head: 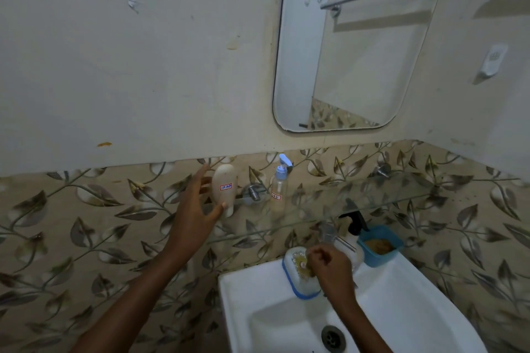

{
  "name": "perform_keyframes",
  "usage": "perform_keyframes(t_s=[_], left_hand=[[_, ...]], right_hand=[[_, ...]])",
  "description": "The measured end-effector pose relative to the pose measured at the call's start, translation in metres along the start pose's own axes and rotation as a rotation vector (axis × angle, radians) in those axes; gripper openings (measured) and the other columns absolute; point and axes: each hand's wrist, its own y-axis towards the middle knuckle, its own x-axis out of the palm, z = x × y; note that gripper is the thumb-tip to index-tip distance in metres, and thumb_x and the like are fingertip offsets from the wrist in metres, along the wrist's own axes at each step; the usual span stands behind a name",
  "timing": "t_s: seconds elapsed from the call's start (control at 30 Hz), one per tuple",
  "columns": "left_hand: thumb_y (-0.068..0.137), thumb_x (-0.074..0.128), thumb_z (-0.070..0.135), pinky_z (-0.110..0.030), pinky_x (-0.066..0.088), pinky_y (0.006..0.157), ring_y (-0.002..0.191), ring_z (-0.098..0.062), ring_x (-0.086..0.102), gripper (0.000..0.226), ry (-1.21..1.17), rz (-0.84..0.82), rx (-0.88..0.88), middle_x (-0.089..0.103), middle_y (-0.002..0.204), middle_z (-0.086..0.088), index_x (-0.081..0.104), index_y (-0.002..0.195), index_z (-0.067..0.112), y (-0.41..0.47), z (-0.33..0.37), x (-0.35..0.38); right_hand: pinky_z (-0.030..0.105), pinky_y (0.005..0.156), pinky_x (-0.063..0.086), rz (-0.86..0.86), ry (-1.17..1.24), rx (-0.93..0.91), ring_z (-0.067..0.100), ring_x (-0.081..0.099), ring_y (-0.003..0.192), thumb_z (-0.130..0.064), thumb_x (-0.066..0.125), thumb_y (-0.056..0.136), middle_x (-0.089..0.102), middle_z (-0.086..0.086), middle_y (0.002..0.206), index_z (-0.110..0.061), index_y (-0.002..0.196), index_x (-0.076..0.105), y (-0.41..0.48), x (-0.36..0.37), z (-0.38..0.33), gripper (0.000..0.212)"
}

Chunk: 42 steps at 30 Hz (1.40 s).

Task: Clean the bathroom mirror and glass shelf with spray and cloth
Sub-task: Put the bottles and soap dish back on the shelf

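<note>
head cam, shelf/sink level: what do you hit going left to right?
left hand → cream tube → metal shelf bracket → clear spray bottle → white soap dish with blue rim → right hand → blue tub

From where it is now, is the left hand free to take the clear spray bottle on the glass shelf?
Probably yes, though not directly. The left hand is open around the cream bottle, which stands between it and the spray bottle. It would have to go over or in front of that; nothing else blocks the way.
</note>
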Motion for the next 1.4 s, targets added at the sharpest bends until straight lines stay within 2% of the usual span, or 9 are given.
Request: perform_keyframes(t_s=[0.13,0.2,0.27,0.37,0.57,0.87,1.0,1.33,1.4], left_hand=[[0.073,0.076,0.007,-0.036,0.035,0.101,0.129,-0.022,0.039,0.101,0.108,0.067,0.018,0.032,0.148,-0.006,0.009,0.134,0.052,-0.009,0.003,0.002],[0.073,0.076,0.01,-0.046,0.032,0.105,0.132,-0.025,0.034,0.101,0.181,0.089,0.026,0.029,0.149,-0.006,0.009,0.138,0.047,-0.013,0.005,0.002],[0.074,0.075,0.01,-0.05,0.028,0.108,0.133,-0.027,0.031,0.098,0.215,0.106,0.02,0.03,0.148,-0.007,0.012,0.143,0.039,-0.013,0.004,0.001],[0.073,0.073,0.016,-0.055,0.03,0.107,0.132,-0.028,0.033,0.091,0.169,0.127,0.036,0.033,0.145,-0.008,0.018,0.143,0.036,-0.016,0.005,-0.001],[0.071,0.059,0.033,-0.058,0.033,0.104,0.129,-0.026,0.037,0.078,0.144,0.113,0.083,0.037,0.138,0.005,0.021,0.138,0.043,-0.021,0.011,-0.007],[0.073,0.05,0.041,-0.053,0.033,0.105,0.126,-0.023,0.039,0.069,0.114,0.133,0.132,0.042,0.137,0.003,0.028,0.138,0.034,-0.013,0.015,-0.002],[0.074,0.048,0.04,-0.051,0.031,0.105,0.126,-0.025,0.038,0.068,0.159,0.103,0.145,0.044,0.138,-0.004,0.034,0.138,0.023,-0.01,0.017,0.006],[0.075,0.047,0.038,-0.047,0.026,0.106,0.133,-0.029,0.031,0.065,0.233,0.164,0.187,0.035,0.144,-0.012,0.036,0.136,0.019,-0.004,0.024,0.018],[0.075,0.047,0.037,-0.042,0.023,0.108,0.134,-0.028,0.029,0.067,0.222,0.173,0.175,0.033,0.144,-0.012,0.035,0.137,0.018,-0.003,0.023,0.017]], right_hand=[[0.027,0.057,0.042,-0.006,-0.21,0.066,0.018,0.056,0.067,-0.009,0.055,0.086,0.054,0.003,0.062,-0.016,0.058,0.049,0.007,0.031,0.063,0.03],[0.03,0.076,0.048,-0.028,-0.365,0.08,0.023,0.06,0.093,-0.022,0.063,0.085,0.063,0.008,0.091,-0.012,0.09,0.062,0.012,0.044,0.079,0.011],[0.033,0.095,0.044,-0.135,-0.596,0.161,0.025,0.047,0.121,-0.039,0.064,0.082,0.05,0.01,0.128,-0.012,0.129,0.044,0.018,0.056,0.093,0.058],[0.039,0.104,0.038,-0.189,-0.641,0.307,0.028,0.036,0.131,-0.052,0.063,0.078,0.028,0.011,0.145,-0.021,0.144,0.016,0.02,0.065,0.097,0.087],[0.044,0.1,0.045,-0.039,-0.269,0.377,0.027,0.048,0.119,-0.041,0.078,0.056,0.052,0.008,0.128,-0.019,0.134,0.036,0.005,0.047,0.071,0.091],[0.033,0.074,0.044,0.074,-0.144,0.068,0.02,0.053,0.087,-0.043,0.075,0.044,0.05,-0.009,0.089,-0.028,0.1,0.046,-0.036,-0.087,-0.041,0.065],[0.039,0.076,0.051,0.238,-0.245,-0.145,0.021,0.055,0.093,-0.043,0.078,0.056,0.056,-0.001,0.099,-0.023,0.106,0.05,0.013,-0.072,-0.064,0.06],[0.042,0.094,0.035,0.257,-0.579,-0.165,0.029,0.046,0.114,-0.065,0.064,0.064,0.052,0.009,0.125,-0.019,0.133,0.042,0.071,-0.016,-0.046,0.085],[0.045,0.1,0.033,0.273,-0.487,-0.167,0.028,0.043,0.12,-0.064,0.062,0.07,0.046,0.007,0.132,-0.019,0.136,0.038,0.066,-0.027,-0.046,0.083]])
